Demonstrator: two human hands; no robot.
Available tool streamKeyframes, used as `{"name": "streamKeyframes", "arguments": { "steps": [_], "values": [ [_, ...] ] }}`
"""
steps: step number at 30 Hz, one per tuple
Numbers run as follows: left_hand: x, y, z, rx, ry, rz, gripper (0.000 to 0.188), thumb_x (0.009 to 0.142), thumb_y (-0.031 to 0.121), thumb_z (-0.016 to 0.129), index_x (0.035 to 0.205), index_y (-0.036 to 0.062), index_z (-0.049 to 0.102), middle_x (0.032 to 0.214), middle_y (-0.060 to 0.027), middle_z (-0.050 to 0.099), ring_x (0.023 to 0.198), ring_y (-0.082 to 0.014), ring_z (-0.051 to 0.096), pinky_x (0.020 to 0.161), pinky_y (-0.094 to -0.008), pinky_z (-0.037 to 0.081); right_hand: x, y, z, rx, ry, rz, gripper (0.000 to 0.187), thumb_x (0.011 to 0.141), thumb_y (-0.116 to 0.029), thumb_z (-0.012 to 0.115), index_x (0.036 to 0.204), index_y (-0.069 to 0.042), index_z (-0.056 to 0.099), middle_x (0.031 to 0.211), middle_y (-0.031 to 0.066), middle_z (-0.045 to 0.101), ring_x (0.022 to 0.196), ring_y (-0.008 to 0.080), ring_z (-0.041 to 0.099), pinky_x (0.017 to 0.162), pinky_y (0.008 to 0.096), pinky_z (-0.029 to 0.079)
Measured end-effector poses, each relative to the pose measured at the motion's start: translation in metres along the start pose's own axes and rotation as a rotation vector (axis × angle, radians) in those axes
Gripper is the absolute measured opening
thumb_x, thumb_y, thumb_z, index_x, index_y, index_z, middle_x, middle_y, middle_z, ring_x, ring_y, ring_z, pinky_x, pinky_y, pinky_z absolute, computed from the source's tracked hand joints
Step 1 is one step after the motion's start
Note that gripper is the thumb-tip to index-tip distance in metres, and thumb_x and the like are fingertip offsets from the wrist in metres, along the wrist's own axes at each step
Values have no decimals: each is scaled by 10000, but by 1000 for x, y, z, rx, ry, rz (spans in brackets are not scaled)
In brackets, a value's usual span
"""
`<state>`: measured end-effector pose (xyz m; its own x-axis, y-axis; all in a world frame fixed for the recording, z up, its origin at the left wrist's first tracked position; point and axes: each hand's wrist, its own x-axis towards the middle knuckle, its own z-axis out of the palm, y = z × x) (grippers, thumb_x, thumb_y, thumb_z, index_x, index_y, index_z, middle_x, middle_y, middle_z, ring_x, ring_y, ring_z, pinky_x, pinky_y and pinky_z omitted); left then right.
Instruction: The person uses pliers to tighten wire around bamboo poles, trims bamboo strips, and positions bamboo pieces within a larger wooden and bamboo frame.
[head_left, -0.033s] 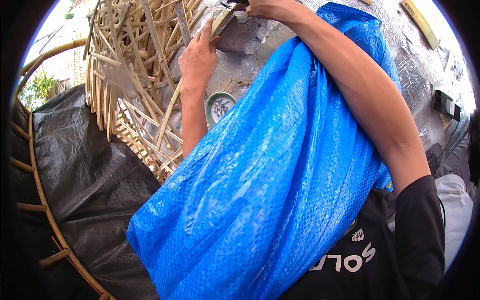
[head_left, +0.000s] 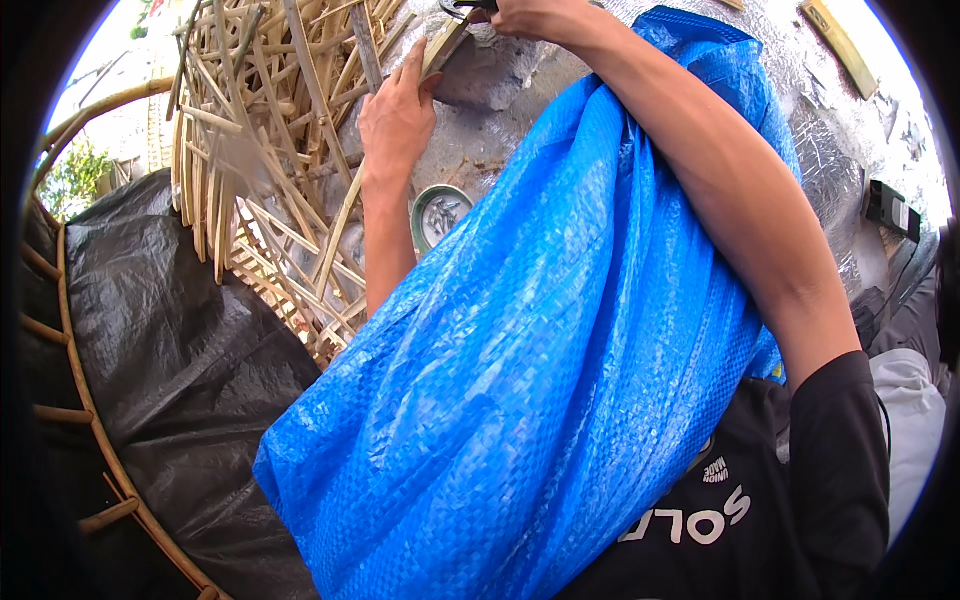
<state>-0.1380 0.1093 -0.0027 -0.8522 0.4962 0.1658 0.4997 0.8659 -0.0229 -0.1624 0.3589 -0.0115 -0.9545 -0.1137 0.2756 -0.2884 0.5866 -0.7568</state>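
Near the top edge, my left hand is closed round a split bamboo strip, its index finger stretched along it. The strip's tail runs back past my wrist toward the lower left. At the strip's upper end is my right hand, closed on a dark-handled tool. The picture's edge cuts off part of that tool, so its kind cannot be made out. A blue woven plastic sheet drapes over my lap and body, passing beneath my right forearm.
A heap of split bamboo strips lies at upper left. Beside my left wrist sits a round green-rimmed container of small greyish pieces. Black sheeting on a curved cane frame fills the left. A black box-shaped object lies far right.
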Motion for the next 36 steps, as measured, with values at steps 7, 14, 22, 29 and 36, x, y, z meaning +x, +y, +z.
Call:
{"name": "streamKeyframes", "arguments": {
  "steps": [7, 14, 22, 29, 36],
  "values": [
    [3, 6, -2, -41, -26, -27, 496, 1020, 262, 543, 1509, 238, 462, 1186, -145, 711, 949, -407, 701, 805, -523, 547, -1, 5, 6, -10, 19, 58, 219, 786, -175, 742, 989, -96, 759, 838, 186, 729, 784, 355, 711, 716, 446, 549],
    [3, 1, -6, -15, -15, 8, 484, 1029, 274, 535, 1506, 239, 466, 1147, -144, 723, 913, -411, 708, 757, -514, 556, -4, -1, 5, -4, 34, 44, 266, 781, -195, 752, 1030, -104, 756, 848, 185, 729, 795, 360, 709, 722, 445, 550],
    [5, 8, -11, -77, -62, -68, 477, 970, 378, 638, 1408, 199, 579, 1127, -161, 722, 915, -397, 707, 749, -494, 550, -2, 4, 8, 18, 67, 16, 382, 754, -238, 799, 1101, -88, 743, 928, 205, 734, 885, 366, 715, 789, 444, 555],
    [13, -1, 0, -237, 112, -46, 328, 880, 328, 741, 1111, 95, 736, 1063, -154, 720, 952, -396, 684, 798, -472, 530, -4, 1, 8, -25, 43, 39, 435, 743, -274, 827, 1125, -85, 741, 941, 195, 742, 881, 363, 719, 789, 443, 560],
    [24, 4, -6, -222, 63, -77, 277, 839, 275, 772, 1003, 52, 753, 950, -183, 724, 886, -397, 691, 776, -456, 526, -3, 6, 8, -10, 56, 40, 346, 743, -268, 811, 1038, -97, 750, 868, 175, 734, 799, 355, 711, 727, 441, 559]
  ]
}}
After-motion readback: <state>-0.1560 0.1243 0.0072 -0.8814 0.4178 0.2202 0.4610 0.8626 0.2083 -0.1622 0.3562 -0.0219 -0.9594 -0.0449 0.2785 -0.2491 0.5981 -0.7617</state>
